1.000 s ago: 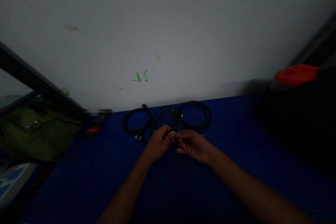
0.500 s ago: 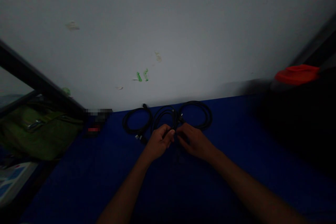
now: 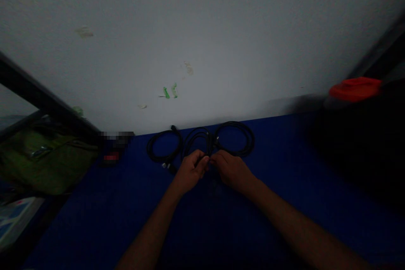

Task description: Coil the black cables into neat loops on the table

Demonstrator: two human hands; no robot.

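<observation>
Three black coiled cables lie in a row on a blue surface [image 3: 126, 202] by the wall. My left hand [image 3: 191, 171] pinches the near side of the middle coil [image 3: 198, 131]. Close against its right side, my right hand [image 3: 229, 168] has its fingertips pressed together at the same coil; what they hold is too small and dark to make out. The left coil [image 3: 149, 147] has light-tipped plugs at its near edge. Beyond my right hand sits the right coil [image 3: 252, 137], with a small connector at its left side.
A grey wall [image 3: 240, 50] rises behind the coils. Green bag [image 3: 57, 160] at the left, beside a dark frame bar [image 3: 47, 97]. A dark object with a red part [image 3: 111, 158] lies left of the coils. At the right, an orange item [image 3: 356, 88] tops a dark mass.
My right hand's fingers have closed together and moved slightly left, against the middle coil by my left hand. My left hand keeps its grip.
</observation>
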